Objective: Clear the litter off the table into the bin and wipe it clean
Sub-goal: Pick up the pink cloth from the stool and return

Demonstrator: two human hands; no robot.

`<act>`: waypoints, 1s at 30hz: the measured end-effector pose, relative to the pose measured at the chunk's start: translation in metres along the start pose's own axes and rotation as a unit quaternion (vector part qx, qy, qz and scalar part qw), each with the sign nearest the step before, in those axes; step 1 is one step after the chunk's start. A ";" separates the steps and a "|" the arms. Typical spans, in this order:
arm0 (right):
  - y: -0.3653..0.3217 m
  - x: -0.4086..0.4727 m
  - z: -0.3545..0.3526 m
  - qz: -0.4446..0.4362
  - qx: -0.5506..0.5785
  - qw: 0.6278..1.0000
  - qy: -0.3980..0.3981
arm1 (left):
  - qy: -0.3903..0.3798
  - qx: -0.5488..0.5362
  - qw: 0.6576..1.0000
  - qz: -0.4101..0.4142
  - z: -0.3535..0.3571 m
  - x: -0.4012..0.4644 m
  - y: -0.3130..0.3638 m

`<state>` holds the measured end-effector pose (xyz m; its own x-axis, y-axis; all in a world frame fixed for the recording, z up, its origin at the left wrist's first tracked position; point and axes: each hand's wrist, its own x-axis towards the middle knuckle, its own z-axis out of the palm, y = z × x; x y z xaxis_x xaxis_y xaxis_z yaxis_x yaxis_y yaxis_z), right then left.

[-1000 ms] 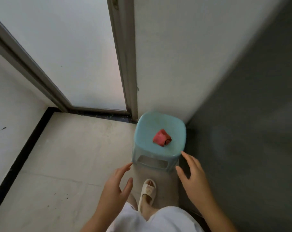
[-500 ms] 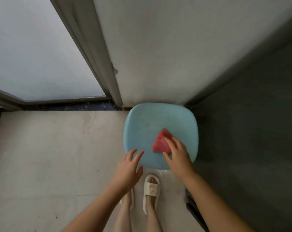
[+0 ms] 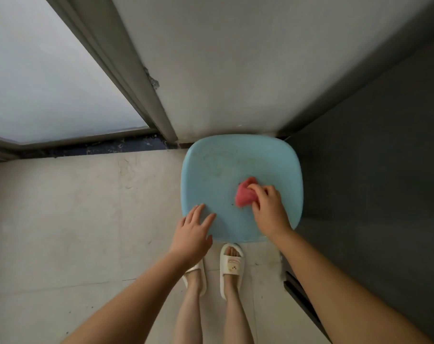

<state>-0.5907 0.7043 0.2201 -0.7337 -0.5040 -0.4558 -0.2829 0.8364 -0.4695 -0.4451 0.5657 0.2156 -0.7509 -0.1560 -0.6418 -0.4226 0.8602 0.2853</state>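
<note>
Where the pale floor (image 3: 61, 219) meets the blue stool (image 3: 235, 157), we see the left hand (image 3: 192, 232) with fingers straight over the seat's near-left edge. Further right, the right hand (image 3: 268, 209) grips the red cloth (image 3: 244, 197) on the seat, its fingers partly covering the cloth.

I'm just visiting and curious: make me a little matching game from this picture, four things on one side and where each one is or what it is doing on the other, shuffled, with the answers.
Things:
1. red cloth
2. left hand
3. blue stool
4. white slippers

Descriptions:
A. stands in the corner against the wall
B. gripped by the right hand on the seat
C. on the person's feet, on the floor
D. fingers straight, at the seat's near left edge

Pairs: 1-B, 2-D, 3-A, 4-C
</note>
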 end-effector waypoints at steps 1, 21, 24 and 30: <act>-0.008 -0.005 -0.011 -0.001 0.021 1.000 0.014 | -0.013 -0.014 1.000 -0.003 -0.012 -0.003 0.002; -0.168 -0.250 -0.155 -0.044 0.310 0.941 0.129 | 0.263 -0.335 0.903 0.055 -0.139 -0.303 0.023; -0.185 -0.251 -0.153 -0.090 0.304 0.944 0.088 | 0.319 -0.381 0.868 -0.018 -0.122 -0.334 0.017; -0.220 -0.242 -0.148 -0.215 0.250 0.944 -0.028 | 0.426 -0.427 0.782 -0.160 -0.094 -0.380 0.034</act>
<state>-0.4424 0.6744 0.5457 -0.5801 -0.7956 -0.1749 -0.2089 0.3528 -0.9121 -0.2220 0.6089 0.5356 -0.4493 -0.8760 -0.1753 -0.5694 0.1297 0.8117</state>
